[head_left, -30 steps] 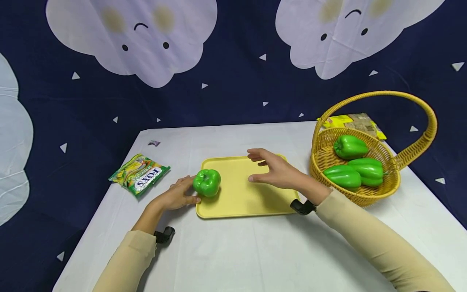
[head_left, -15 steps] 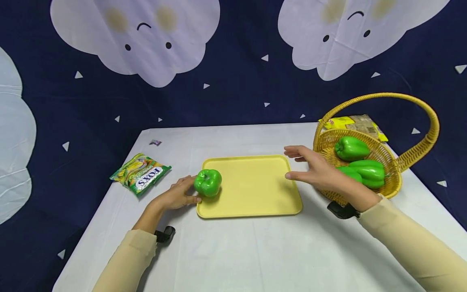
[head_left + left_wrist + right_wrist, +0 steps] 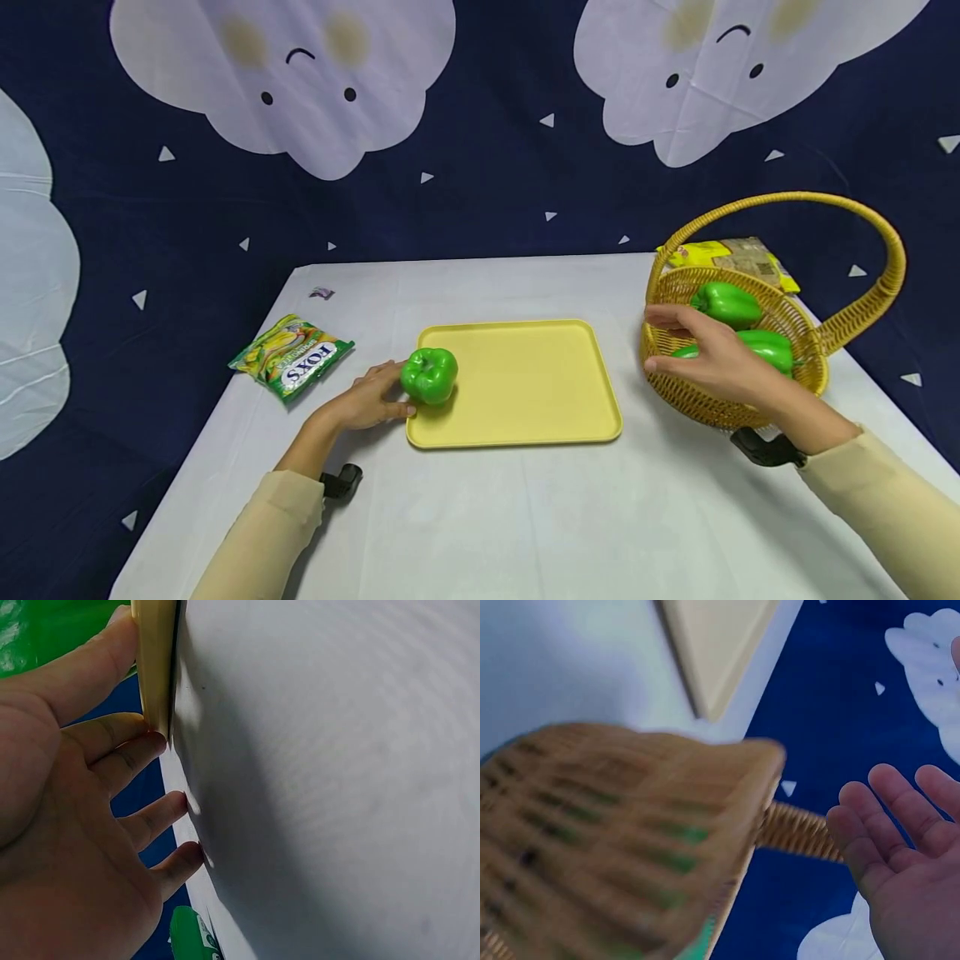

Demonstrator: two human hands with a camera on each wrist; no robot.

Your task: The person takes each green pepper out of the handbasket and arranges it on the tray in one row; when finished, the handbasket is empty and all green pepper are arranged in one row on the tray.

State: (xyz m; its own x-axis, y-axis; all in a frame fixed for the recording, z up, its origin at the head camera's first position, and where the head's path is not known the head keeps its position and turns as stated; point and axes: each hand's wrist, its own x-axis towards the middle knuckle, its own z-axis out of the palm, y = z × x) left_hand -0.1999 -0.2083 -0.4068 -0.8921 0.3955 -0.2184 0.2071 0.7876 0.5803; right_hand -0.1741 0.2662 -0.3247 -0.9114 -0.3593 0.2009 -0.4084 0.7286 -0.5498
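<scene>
Yellow tray (image 3: pixel 525 383) and surroundings. Left of the tray: a green FOX'S bag (image 3: pixel 292 358); beyond its far left corner, a small wrapper (image 3: pixel 322 293). Right of the tray: a wicker basket (image 3: pixel 697 408) under an arched handle (image 3: pixel 780 197), partly hiding a yellow packet (image 3: pixel 738 254). The right hand (image 3: pixel 712 354), thumb and fingers parted and holding nothing, partly masks the basket's green peppers (image 3: pixel 726 305). The left hand (image 3: pixel 369 398), fingers loosely extended, touches the tray's left edge. A single bell pepper (image 3: pixel 429 377), glossy, green and lobed, its dimpled end visible, sits at the tray's left end.
</scene>
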